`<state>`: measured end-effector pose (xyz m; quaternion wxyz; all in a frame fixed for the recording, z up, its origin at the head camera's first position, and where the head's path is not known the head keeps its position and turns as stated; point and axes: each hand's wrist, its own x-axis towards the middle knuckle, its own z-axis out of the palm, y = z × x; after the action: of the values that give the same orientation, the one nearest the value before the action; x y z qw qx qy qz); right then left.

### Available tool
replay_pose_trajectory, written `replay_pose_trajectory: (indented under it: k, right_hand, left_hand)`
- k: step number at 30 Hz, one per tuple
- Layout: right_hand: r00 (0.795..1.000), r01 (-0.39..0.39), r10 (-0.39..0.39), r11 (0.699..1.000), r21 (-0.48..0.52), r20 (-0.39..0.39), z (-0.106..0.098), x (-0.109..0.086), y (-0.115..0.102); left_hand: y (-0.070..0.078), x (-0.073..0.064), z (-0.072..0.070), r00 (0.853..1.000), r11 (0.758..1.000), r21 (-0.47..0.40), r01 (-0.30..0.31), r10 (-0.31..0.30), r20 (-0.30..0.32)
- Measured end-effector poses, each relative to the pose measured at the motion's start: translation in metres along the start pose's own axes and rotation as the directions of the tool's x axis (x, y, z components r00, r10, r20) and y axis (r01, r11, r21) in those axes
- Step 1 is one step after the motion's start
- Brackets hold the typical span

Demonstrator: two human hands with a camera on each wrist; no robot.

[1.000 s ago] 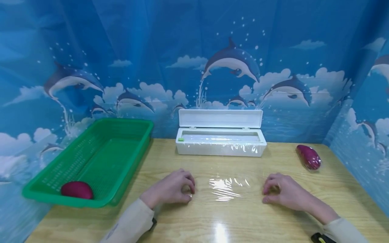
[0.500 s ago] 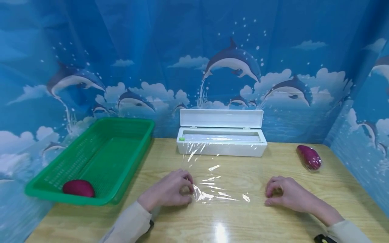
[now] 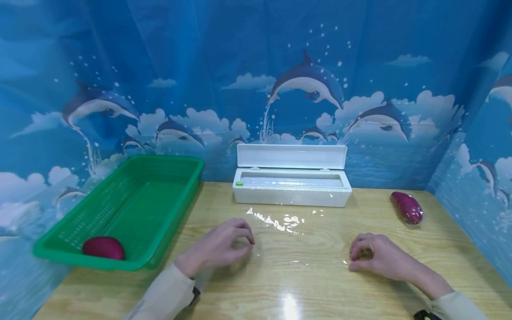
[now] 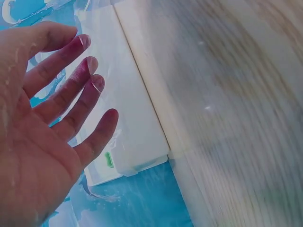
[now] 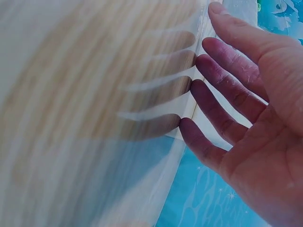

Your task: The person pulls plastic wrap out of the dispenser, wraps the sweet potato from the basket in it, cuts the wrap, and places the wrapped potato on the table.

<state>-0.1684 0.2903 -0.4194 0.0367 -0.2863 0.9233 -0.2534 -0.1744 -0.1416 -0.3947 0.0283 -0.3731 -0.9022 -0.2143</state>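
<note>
My left hand (image 3: 222, 244) is over the wood-grain table, thumb and loosely bent fingers apart with nothing between them. Across from it, my right hand (image 3: 382, 257) has its fingertips down at the tabletop, thumb apart from the fingers; in the right wrist view the fingertips (image 5: 187, 125) meet their reflections. Between the hands lies a clear sheet of cling film (image 3: 286, 222), visible mostly by its glints. Behind it stands a white cling film dispenser (image 3: 292, 198), lid raised, with a small green slider at the left of its slot.
A green perforated basket (image 3: 170, 222) stands at the left, holding a smooth purple-red oval item (image 3: 104, 247). At the back right lies a similar purple-red item (image 3: 407, 207) wrapped in clear film. A blue dolphin-print backdrop (image 3: 248, 111) rises behind the table.
The film, creased and lifted near my left hand half a second ago, now lies flatter. My left fingers have loosened and shifted slightly up. The right hand has barely moved.
</note>
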Motion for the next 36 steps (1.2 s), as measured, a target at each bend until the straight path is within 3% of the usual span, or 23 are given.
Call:
replay_pose_trajectory:
  k: [12,18,25,28,32,36]
  right_hand:
    - [1.000,0.002,-0.002,1.000,-0.024,0.009,-0.002,0.000,-0.001]
    - [0.991,0.112,-0.111,0.994,0.000,-0.077,-0.003,-0.004,0.003]
    - [0.988,0.133,-0.132,0.991,0.005,-0.084,-0.007,-0.006,0.005]
    - [0.991,0.107,-0.106,0.994,0.006,-0.079,-0.007,-0.007,0.004]
    - [0.987,0.072,-0.081,0.995,-0.066,-0.139,-0.007,-0.006,0.002]
    - [0.971,0.066,-0.108,0.979,-0.194,-0.215,-0.006,-0.004,0.000]
  left_hand:
    - [-0.002,-0.007,-0.017,0.998,0.999,-0.051,0.008,-0.012,-0.066]
    - [0.002,-0.009,-0.041,0.999,0.998,0.053,-0.017,0.020,-0.047]
    - [0.015,-0.013,-0.076,1.000,0.980,0.201,0.014,-0.016,0.009]
    - [0.017,-0.012,-0.086,0.999,0.967,0.256,0.015,-0.025,0.035]
    - [0.015,-0.013,-0.098,0.997,0.945,0.325,0.032,-0.054,0.059]
    - [0.011,-0.014,-0.110,0.992,0.926,0.372,0.066,-0.100,0.071]
